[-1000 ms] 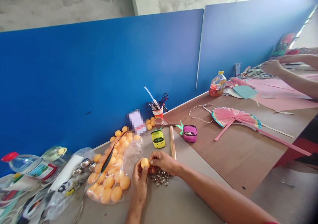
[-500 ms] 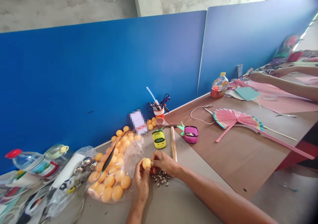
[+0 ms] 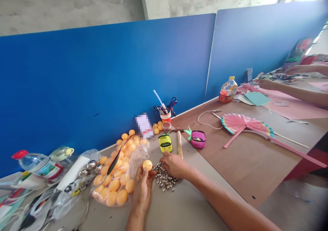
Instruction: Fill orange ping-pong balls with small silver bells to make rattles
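Note:
My left hand (image 3: 142, 186) pinches one orange ball (image 3: 147, 164) at its fingertips, just above the grey table (image 3: 179, 207). My right hand (image 3: 174, 164) lies to the right of the ball, fingers curled down onto a heap of small silver bells (image 3: 164, 179); whether it holds any is hidden. A clear plastic bag (image 3: 116, 176) full of several orange balls sits just left of my left hand. A wooden stick (image 3: 179, 148) lies right behind my right hand.
A yellow box (image 3: 165, 143), a pink box (image 3: 198, 139), a cup of pens and scissors (image 3: 166, 115) and loose orange balls stand by the blue partition (image 3: 102, 81). Water bottles (image 3: 38, 164) lie far left. A pink paper fan (image 3: 242, 123) lies right; another person's arms (image 3: 294, 87) work beyond.
My right hand has left the ball and dropped to the heap of bells. My left hand keeps the ball, now alone. The view has shifted slightly.

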Tool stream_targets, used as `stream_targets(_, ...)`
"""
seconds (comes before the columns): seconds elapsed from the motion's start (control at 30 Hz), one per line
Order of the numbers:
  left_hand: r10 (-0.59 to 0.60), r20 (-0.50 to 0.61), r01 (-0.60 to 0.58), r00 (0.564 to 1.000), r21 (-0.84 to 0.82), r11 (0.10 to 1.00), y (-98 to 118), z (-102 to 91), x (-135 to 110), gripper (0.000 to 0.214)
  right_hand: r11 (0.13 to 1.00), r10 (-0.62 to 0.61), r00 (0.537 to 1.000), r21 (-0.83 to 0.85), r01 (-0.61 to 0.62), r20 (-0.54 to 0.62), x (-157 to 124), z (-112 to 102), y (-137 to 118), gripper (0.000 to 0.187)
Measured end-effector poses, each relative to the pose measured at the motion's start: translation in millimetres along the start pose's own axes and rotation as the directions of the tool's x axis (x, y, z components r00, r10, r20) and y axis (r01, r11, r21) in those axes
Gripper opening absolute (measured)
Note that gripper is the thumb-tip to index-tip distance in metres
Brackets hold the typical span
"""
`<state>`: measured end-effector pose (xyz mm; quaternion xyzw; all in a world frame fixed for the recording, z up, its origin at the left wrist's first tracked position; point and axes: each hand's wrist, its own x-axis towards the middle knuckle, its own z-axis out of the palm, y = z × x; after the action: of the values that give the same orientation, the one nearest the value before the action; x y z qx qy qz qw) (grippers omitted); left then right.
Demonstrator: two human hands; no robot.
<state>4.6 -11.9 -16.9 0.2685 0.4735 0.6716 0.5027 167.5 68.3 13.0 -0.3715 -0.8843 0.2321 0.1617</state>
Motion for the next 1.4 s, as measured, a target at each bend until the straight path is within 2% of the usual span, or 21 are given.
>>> stream_targets(0.07, 0.005, 0.015, -0.006, 1.0, 0.009, 1.0, -0.8, 0.3, -0.3, 0.033, 0.992, 0.015, 0.999, -0.123, -0.011, 0.031, -0.8, 2.4, -3.6, 0.019)
stream_targets(0.13, 0.012, 0.021, -0.012, 1.0, 0.015, 1.0, -1.1, 0.6, -0.6, 0.033, 0.985, 0.028, 0.998, -0.174, -0.019, 0.049, -0.1, 5.1, -7.1, 0.019)
stream_targets(0.33, 0.003, 0.03, -0.004, 1.0, 0.042, 0.999, -3.2, -0.8, 0.6, 0.036, 0.979, 0.049, 0.997, -0.198, -0.036, 0.06, 3.8, 13.0, -8.0, 0.022)
stream_targets(0.5, -0.005, 0.02, 0.005, 1.0, -0.003, 1.0, -3.5, 0.2, 0.7, 0.034, 0.982, -0.003, 0.998, -0.191, 0.014, 0.057, 3.8, 16.0, -5.4, 0.02)
stream_targets(0.6, -0.005, 0.008, 0.005, 1.0, -0.023, 1.0, -0.8, 2.7, -1.0, 0.034, 0.994, -0.016, 0.999, -0.107, 0.013, -0.035, 3.2, 15.3, -5.3, 0.02)
stream_targets(0.73, -0.013, -0.003, 0.013, 1.0, -0.022, 1.0, 3.3, 5.6, -3.1, 0.036, 0.974, 0.08, 0.982, 0.223, -0.04, -0.173, 3.5, 13.7, -6.9, 0.018)
stream_targets(0.83, -0.026, 0.015, 0.027, 1.0, -0.023, 0.999, 4.8, 6.6, -3.6, 0.038, 0.846, 0.155, 0.974, 0.532, -0.046, -0.162, 5.4, 14.1, -8.8, 0.017)
stream_targets(0.9, -0.026, 0.021, 0.026, 0.999, -0.032, 0.999, 4.7, 6.6, -3.6, 0.039, 0.69, 0.206, 0.976, 0.718, -0.095, -0.068, 7.3, 15.5, -9.5, 0.014)
stream_targets(0.97, -0.028, 0.031, 0.029, 0.999, -0.038, 0.999, 4.3, 6.5, -3.4, 0.043, 0.499, 0.226, 0.974, 0.854, -0.144, 0.032, 9.2, 17.5, -9.5, 0.01)
stream_targets(1.03, -0.035, 0.048, 0.037, 0.998, -0.045, 0.998, 4.2, 6.8, -3.5, 0.048, 0.312, 0.213, 0.973, 0.938, -0.149, 0.083, 10.5, 19.3, -9.1, 0.009)
stream_targets(1.1, -0.038, 0.061, 0.041, 0.997, -0.057, 0.998, 4.6, 7.9, -4.1, 0.052, 0.149, 0.191, 0.976, 0.979, -0.136, 0.106, 10.9, 20.6, -8.4, 0.016)
stream_targets(1.17, -0.033, 0.057, 0.038, 0.998, -0.074, 0.997, 5.6, 9.4, -5.0, 0.055, 0.037, 0.169, 0.978, 0.99, -0.133, 0.125, 10.7, 21.2, -7.9, 0.023)
stream_targets(1.23, -0.031, 0.049, 0.036, 0.998, -0.085, 0.996, 6.4, 10.2, -5.8, 0.058, 0.009, 0.16, 0.979, 0.991, -0.133, 0.129, 10.1, 21.6, -7.4, 0.025)
stream_targets(1.4, -0.057, 0.074, 0.06, 0.996, -0.038, 0.997, 4.8, 7.1, -5.6, 0.06, 0.087, 0.156, 0.982, 0.989, -0.122, 0.108, 9.6, 22.5, -6.9, 0.024)
